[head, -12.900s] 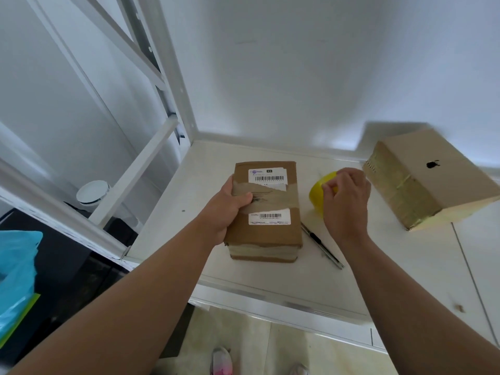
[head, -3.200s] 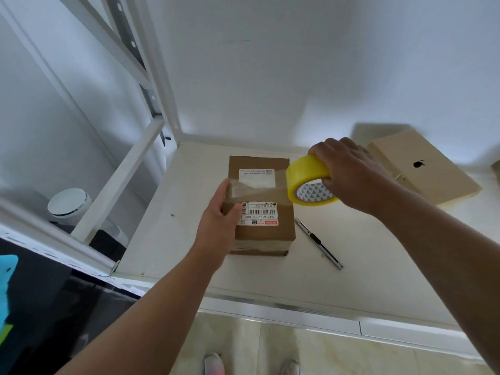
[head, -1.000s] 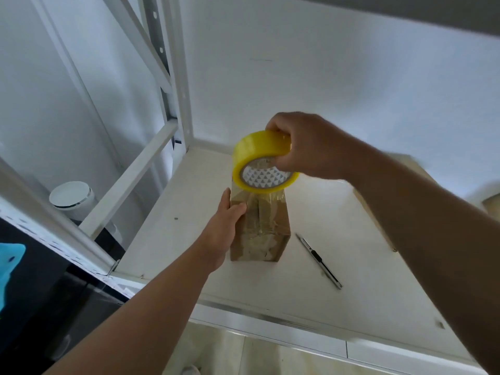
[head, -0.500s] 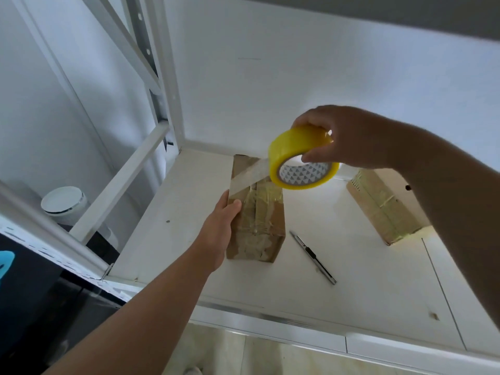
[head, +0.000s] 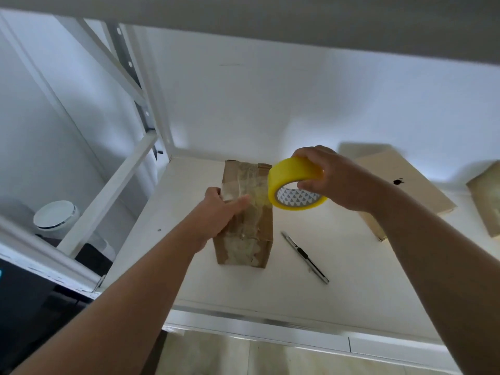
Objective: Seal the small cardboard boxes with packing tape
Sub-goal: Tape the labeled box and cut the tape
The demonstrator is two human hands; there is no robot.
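A white shelf (head: 351, 280) is filling the lower half of the frame. At its centre a box (head: 243, 247) is standing on edge, its upper face crossed by clear tape. A second box (head: 400, 190) is lying at right, and a third (head: 487, 196) is showing at the right edge. The left hand (head: 216, 215) is grasping the centre box, thumb lying over the taped face and fingers wrapping its left side. The right hand (head: 338, 180) is gripping a yellow tape roll (head: 292, 171) just beside the box's upper right edge. A knife (head: 304, 257) is lying right of the box.
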